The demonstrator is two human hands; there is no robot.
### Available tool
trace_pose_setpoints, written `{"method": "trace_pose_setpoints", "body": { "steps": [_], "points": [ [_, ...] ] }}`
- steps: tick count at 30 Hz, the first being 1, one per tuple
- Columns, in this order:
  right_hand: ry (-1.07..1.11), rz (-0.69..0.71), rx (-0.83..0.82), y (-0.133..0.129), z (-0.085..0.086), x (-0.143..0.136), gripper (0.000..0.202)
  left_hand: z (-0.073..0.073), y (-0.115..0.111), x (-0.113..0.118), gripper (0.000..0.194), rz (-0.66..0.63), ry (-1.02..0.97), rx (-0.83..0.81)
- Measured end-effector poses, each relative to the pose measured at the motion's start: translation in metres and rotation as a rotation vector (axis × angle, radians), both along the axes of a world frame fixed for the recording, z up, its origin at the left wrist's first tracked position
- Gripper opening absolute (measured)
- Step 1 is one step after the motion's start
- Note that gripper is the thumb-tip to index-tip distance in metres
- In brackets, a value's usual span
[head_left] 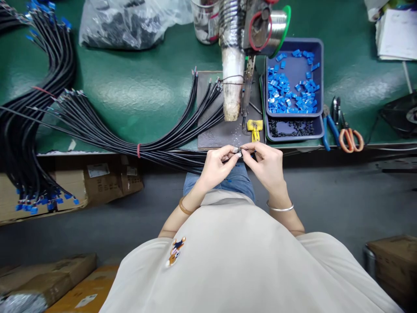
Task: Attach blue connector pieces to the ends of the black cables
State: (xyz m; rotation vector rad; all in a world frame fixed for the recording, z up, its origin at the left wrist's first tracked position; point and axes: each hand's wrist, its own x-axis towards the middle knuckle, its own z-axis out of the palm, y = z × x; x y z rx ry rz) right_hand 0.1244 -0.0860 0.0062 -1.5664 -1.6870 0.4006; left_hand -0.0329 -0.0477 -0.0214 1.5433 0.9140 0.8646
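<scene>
While both hands meet just off the green tabletop's [130, 91] near edge, left hand [216, 165] and right hand [265, 161] face each other, thumbs and fingertips pinched nearly closed. Between the tips: a small dark piece [240, 150], exact form too small to tell. Other fingers loosely curled.

Black cable bundle [120, 142], bound by a red tie [138, 150], reaches in from the left; long axis roughly along the near edge, lower strands ending around the left hand, which is much the nearer. Whether the pinched piece belongs to a strand: cannot tell.

Just beyond the fingertips, a yellow plastic piece [255, 126] at the near right corner of the dark flat board [211, 138]. Above the board, a silver ridged tube with a whitish end [232, 71].

Right of the board, a blue-grey tray [322, 74] holds blue plastic connectors [278, 89]; black bits lie in the tray below. Farther right, by the near edge: blue-handled pliers [332, 129], orange-handled scissors [348, 130].
</scene>
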Motion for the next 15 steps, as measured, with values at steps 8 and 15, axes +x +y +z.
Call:
{"method": "trace_pose_setpoints", "body": {
  "steps": [8,15],
  "points": [
    [-0.113,-0.055,0.035,-0.002,0.003,-0.002,0.006,-0.003,-0.003,0.007,0.018,0.115,0.059,0.198],
    [0.131,-0.011,-0.115,-0.001,0.001,0.003,0.008,-0.007,-0.002,0.01,0.02,0.195,-0.018,0.238]
  ]
}}
